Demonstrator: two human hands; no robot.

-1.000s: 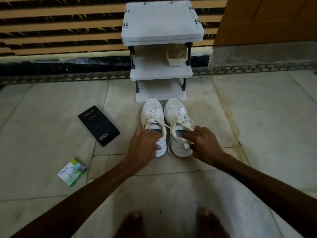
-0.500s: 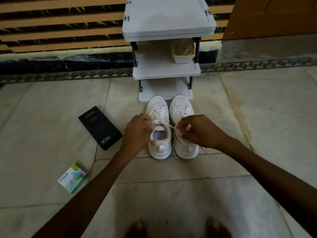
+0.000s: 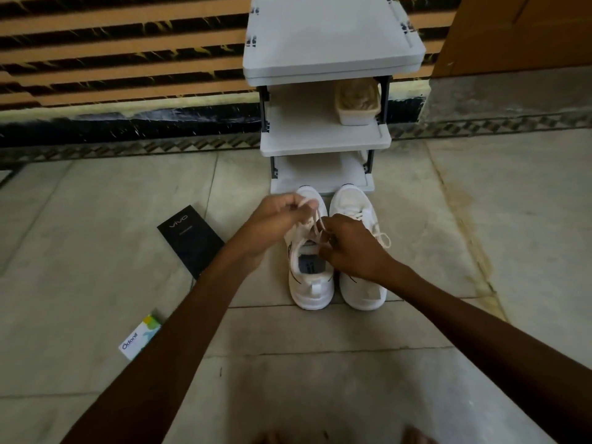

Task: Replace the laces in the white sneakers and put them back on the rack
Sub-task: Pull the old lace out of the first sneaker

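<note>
Two white, round-toed sneakers stand side by side on the pale tiled floor, toes just before the grey plastic rack. The left hand pinches a flat cream lace raised over the left-side shoe, and the right hand pinches it near the tongue. Half a second ago the left hand sat lower, and the right hand was over the other shoe.

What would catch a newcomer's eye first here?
Mid-frame, the left hand and the right hand pinch a white lace above a pair of white sneakers on the tiled floor. Just behind them stands a white rack, and a black box lies to the left.
</note>
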